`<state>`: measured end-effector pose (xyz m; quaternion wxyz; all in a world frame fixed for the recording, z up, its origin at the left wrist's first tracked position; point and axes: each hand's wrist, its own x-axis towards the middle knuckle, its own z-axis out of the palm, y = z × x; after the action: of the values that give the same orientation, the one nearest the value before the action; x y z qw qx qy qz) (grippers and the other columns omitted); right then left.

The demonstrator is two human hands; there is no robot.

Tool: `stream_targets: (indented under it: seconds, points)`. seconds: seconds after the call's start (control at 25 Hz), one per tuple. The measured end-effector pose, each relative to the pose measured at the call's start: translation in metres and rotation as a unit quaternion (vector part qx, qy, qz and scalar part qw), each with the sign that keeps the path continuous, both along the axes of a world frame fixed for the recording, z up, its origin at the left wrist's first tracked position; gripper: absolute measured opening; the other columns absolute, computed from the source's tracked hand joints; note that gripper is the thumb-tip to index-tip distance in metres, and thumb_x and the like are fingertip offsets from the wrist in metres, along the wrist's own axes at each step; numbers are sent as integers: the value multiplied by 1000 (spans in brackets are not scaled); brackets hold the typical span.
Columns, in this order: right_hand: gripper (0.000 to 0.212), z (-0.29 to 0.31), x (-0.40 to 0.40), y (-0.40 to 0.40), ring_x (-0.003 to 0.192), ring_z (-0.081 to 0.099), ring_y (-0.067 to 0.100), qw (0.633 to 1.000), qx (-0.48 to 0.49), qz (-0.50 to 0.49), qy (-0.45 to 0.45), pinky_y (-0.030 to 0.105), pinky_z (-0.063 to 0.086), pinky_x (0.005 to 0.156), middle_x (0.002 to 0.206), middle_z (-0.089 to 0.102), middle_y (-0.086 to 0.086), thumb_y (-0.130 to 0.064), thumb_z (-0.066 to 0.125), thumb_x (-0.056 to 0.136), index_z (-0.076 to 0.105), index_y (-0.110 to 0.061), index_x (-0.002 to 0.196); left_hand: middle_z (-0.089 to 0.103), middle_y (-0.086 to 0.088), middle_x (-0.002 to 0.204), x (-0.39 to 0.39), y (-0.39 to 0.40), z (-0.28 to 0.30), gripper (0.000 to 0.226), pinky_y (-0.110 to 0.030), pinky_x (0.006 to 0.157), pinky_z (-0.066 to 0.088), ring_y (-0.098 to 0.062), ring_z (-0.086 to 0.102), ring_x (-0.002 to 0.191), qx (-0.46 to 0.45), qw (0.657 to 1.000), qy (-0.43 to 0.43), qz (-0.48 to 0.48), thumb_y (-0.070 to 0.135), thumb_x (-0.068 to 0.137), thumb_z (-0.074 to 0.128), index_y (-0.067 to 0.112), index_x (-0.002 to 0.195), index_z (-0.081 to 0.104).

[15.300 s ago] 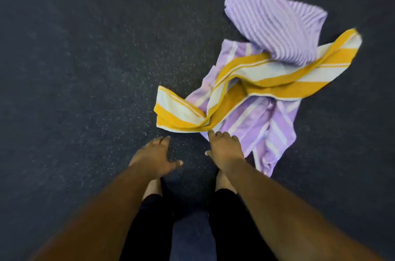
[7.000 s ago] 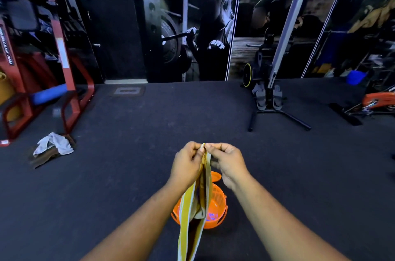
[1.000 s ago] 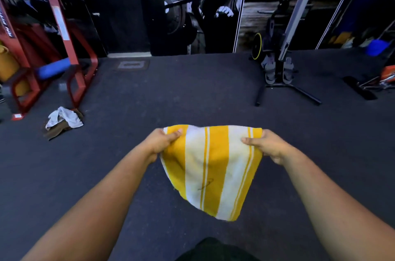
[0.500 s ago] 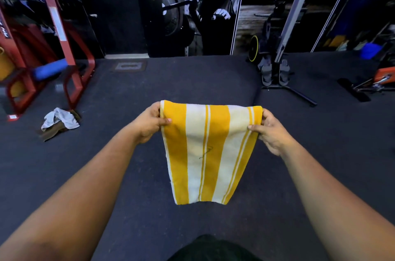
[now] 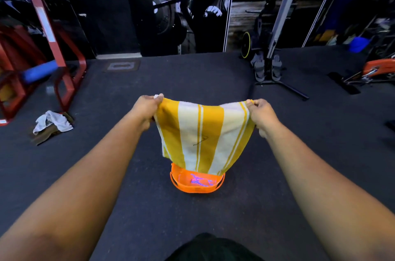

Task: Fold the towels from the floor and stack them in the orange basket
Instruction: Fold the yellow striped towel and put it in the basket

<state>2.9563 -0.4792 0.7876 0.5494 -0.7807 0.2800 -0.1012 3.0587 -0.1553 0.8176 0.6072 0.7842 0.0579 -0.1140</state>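
**Folded striped towel held over the basket**

My left hand (image 5: 147, 109) pinches the top left corner of the yellow-and-white striped towel (image 5: 203, 138), and my right hand (image 5: 261, 114) pinches the top right corner, both closed tight on the cloth. The towel hangs folded between them in the air, stripes running downward. Its lower edge covers the far part of the orange basket (image 5: 196, 183), which stands on the dark floor (image 5: 149, 207). A crumpled white and brown cloth (image 5: 51, 126) lies well off to my left, near a red rack (image 5: 68, 76).
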Motion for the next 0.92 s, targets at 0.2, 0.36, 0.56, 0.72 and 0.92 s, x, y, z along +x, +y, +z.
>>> stream_targets:
  seconds: [0.2, 0.36, 0.56, 0.72, 0.92]
  points:
    - [63, -4, -20, -17, 94, 69, 19, 988, 133, 70, -34, 41, 53, 87, 107, 71, 3, 3, 72, 89, 44, -24, 139, 72, -6, 109, -3, 19, -13, 50, -41, 86, 58, -27, 68, 108, -86, 992, -33, -83, -9, 93, 65, 13, 137, 60]
    - [60, -13, -21, -14, 93, 72, 21, 997, -54, 30, -40, 40, 60, 84, 101, 74, 5, 1, 78, 85, 53, -17, 137, 69, -10, 120, 4, 18, -17, 64, -40, 100, 56, -26, 66, 116, 28, 997, -65, -19, -1, 92, 73, 11, 150, 48]
    - [44, -6, -23, -14, 90, 72, 21, 991, 119, -4, -68, 36, 59, 79, 101, 74, 9, 3, 74, 88, 60, -10, 128, 64, -7, 121, 1, 14, -14, 53, -33, 90, 51, -23, 62, 113, 138, 986, -88, -24, 12, 96, 71, 17, 145, 52]
    - [21, -1, -23, -11, 79, 66, 14, 992, 51, -1, -116, 27, 54, 69, 84, 69, -1, 0, 73, 90, 73, -15, 105, 68, -6, 104, 2, 18, -7, 29, -29, 65, 47, -19, 64, 89, 232, 963, -133, 5, 24, 90, 79, 19, 114, 62]
    - [36, 2, -30, -7, 77, 64, 20, 969, 221, 9, -112, 41, 53, 72, 91, 65, 5, 7, 60, 96, 60, -24, 115, 62, -9, 126, -10, 13, -6, 45, -42, 86, 54, -23, 63, 108, -70, 995, 44, -58, 13, 97, 70, 25, 133, 45]
